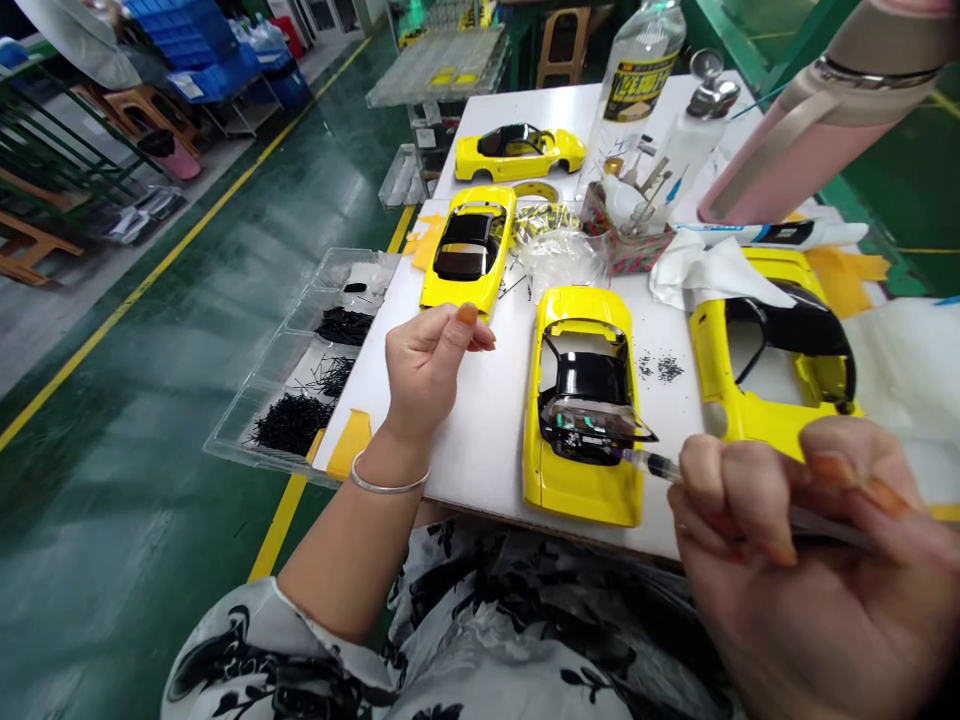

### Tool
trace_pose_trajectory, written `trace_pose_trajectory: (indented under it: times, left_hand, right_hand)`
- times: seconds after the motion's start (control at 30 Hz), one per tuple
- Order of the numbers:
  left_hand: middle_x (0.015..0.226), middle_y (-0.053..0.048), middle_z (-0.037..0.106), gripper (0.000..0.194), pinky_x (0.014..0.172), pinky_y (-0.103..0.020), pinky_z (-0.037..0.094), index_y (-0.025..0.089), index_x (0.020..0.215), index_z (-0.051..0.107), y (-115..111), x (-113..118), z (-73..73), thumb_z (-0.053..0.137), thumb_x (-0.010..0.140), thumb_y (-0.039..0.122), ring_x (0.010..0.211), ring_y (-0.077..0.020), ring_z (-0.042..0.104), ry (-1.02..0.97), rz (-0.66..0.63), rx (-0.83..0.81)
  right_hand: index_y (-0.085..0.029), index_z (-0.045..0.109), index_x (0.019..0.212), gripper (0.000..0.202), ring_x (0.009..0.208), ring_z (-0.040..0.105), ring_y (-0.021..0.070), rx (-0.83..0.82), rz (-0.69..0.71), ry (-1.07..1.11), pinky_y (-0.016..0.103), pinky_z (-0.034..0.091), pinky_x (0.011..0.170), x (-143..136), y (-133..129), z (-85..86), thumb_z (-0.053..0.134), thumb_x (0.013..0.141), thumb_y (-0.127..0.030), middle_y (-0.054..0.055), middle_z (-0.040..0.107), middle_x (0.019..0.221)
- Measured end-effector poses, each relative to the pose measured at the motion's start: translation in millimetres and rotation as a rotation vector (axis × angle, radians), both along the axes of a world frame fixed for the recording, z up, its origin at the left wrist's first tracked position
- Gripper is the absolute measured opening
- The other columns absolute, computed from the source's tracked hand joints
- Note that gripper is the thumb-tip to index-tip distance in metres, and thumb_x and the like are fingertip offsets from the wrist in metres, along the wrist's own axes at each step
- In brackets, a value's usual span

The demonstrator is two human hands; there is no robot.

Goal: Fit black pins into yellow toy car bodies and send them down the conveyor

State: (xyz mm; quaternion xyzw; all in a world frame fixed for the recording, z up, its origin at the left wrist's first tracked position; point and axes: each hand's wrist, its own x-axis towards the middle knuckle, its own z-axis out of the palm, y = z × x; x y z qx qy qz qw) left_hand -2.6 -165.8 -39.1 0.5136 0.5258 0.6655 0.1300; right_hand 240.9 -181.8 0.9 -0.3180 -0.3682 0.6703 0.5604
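Head view: Seen from above, a yellow car body (585, 490) lies on the white desk (480, 430) between a person's two hands, its long axis running from the person's lap towards the far edge. It is left of the right hand (787, 500), whose grip is closed around a slim syringe (662, 466); the tip points leftward, across that axis, and reaches the end of the car nearest the person, by a tilted clear window (592, 415). The right hand, through its tool, is the nearer. The left hand (427, 365) hangs left of the car, thumb and forefinger pinched together; whether they hold anything small cannot be told.

At the desk's left side, a clear tray (259, 375) carries heaps of thin black pieces (292, 425) in separate compartments, with a lone dark piece in the farthest. Behind the car, a patterned box (637, 255) holds small tools, beside a crumpled clear bag (566, 262) and near a yellow-labelled bottle (637, 85).
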Motion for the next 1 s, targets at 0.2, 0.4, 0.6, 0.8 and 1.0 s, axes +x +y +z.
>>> trace_pose_trajectory:
  times: [0.2, 0.4, 0.6, 0.8, 1.0]
  left_hand:
    - [0.065, -0.003, 0.07, 0.044, 0.062, -0.027, 0.053, 0.02, 0.069, 0.074, 2, 0, -3.1, 0.064, 0.098, 0.052, 0.063, -0.0138, 0.067, -0.033, -0.001, 0.038]
    - [0.064, -0.003, 0.07, 0.046, 0.061, -0.027, 0.052, 0.02, 0.068, 0.073, 3, -2, -5.5, 0.064, 0.096, 0.055, 0.062, -0.0143, 0.066, -0.019, 0.033, 0.028]
    - [0.063, -0.003, 0.069, 0.047, 0.061, -0.027, 0.053, 0.021, 0.067, 0.073, 4, -4, -7.1, 0.063, 0.097, 0.056, 0.062, -0.0143, 0.066, -0.004, 0.043, 0.022]
    - [0.064, -0.003, 0.069, 0.043, 0.06, -0.027, 0.051, 0.02, 0.069, 0.074, 4, -5, -7.9, 0.065, 0.098, 0.051, 0.061, -0.0142, 0.066, 0.002, 0.02, 0.058]
    - [0.064, -0.002, 0.069, 0.041, 0.06, -0.028, 0.051, 0.021, 0.069, 0.075, 4, -6, -8.4, 0.065, 0.097, 0.05, 0.062, -0.0141, 0.066, -0.003, 0.024, 0.05]
  right_hand:
    - [-0.025, 0.059, 0.076, 0.009, 0.042, 0.023, 0.0127, -0.039, -0.083, -0.022, 0.023, 0.017, 0.038, 17, 9, 6.1, 0.06, 0.082, -0.032, -0.005, 0.027, 0.042]
    - [-0.027, 0.061, 0.075, 0.01, 0.042, 0.022, 0.013, -0.061, -0.038, 0.0, 0.022, 0.016, 0.036, 14, 13, 8.7, 0.064, 0.081, -0.034, -0.005, 0.027, 0.041]
    - [-0.027, 0.061, 0.074, 0.013, 0.044, 0.021, 0.0134, -0.061, -0.004, 0.012, 0.022, 0.016, 0.037, 16, 12, 5.8, 0.063, 0.083, -0.036, -0.005, 0.024, 0.042]
    - [-0.026, 0.06, 0.077, 0.014, 0.044, 0.023, 0.0125, -0.058, 0.043, -0.002, 0.021, 0.018, 0.039, 18, 15, 5.0, 0.061, 0.086, -0.036, -0.005, 0.024, 0.043]
    - [-0.025, 0.064, 0.085, 0.018, 0.047, 0.032, 0.0103, 0.092, 0.298, -0.082, 0.025, 0.028, 0.048, 25, 19, 4.7, 0.06, 0.096, -0.038, -0.005, 0.035, 0.05]
